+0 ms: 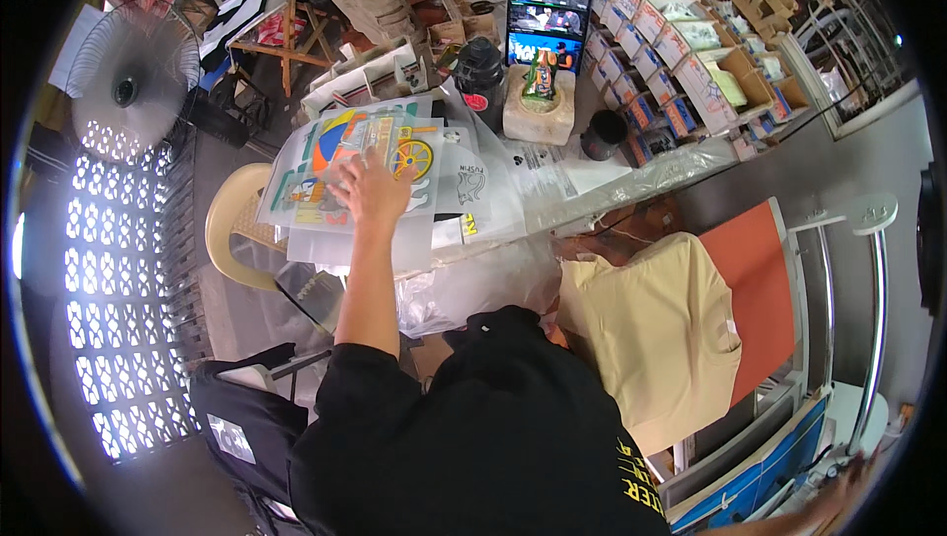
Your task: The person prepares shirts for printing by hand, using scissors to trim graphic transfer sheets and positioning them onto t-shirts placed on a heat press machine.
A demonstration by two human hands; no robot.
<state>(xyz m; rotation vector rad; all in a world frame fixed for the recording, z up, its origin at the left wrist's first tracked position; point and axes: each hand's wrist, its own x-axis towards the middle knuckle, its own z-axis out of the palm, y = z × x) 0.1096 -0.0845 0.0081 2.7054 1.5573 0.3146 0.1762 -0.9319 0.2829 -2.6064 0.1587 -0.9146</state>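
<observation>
My left hand (371, 187) reaches out over a stack of translucent film sheets with colourful printed designs (330, 156). Its fingers are spread on the top sheet, near a yellow wheel picture. At the lower right edge, my right hand (846, 493) is beside the lower end of a chrome bar (872, 358); blur and the picture's rim hide what its fingers do. Between the two arms, a pale yellow cloth garment (651, 329) is draped over an orange-red board (755, 299).
A phone-like screen (546, 13) stands behind a stone-like block (538, 120). Dark jars (602, 136) flank the block. Cardboard bins (681, 53) line the back right. A fan (126, 90) and a cream plastic chair (232, 230) are on the left; blue-edged frames (764, 477) lean lower right.
</observation>
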